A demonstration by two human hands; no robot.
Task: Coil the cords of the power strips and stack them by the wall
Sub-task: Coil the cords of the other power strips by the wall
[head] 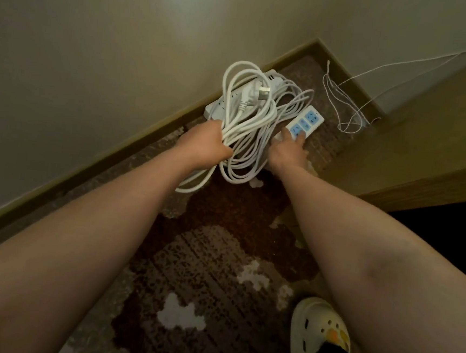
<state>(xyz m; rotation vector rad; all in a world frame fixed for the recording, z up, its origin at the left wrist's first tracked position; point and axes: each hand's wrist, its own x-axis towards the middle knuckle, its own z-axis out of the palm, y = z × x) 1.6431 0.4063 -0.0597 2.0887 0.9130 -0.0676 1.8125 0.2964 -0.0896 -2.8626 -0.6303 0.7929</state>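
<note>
Power strips are sitting down by the baseboard (pixel 110 148), and a long white power strip (pixel 234 99) is lying right against the wall (pixel 82 50). Left hand (pixel 203 142) is gripping a bundle of thick white cord loops (pixel 246 112), fingers curled round them, the plug (pixel 63 77) dangling across the coil and one loop trailing onto the floor. Moving right, the right hand (pixel 287 150) is holding the near end of a blue-faced power strip (pixel 304 123), thumb and fingers pinching it; its thinner cord (pixel 294 103) is lying looped beside it. Further right, a thin white wire (pixel 342 101) is tangling in the corner. Underfoot, a brown patterned carpet (pixel 213 259) is spreading out, and a cream clog (pixel 316 333) is showing at lower right.
</note>
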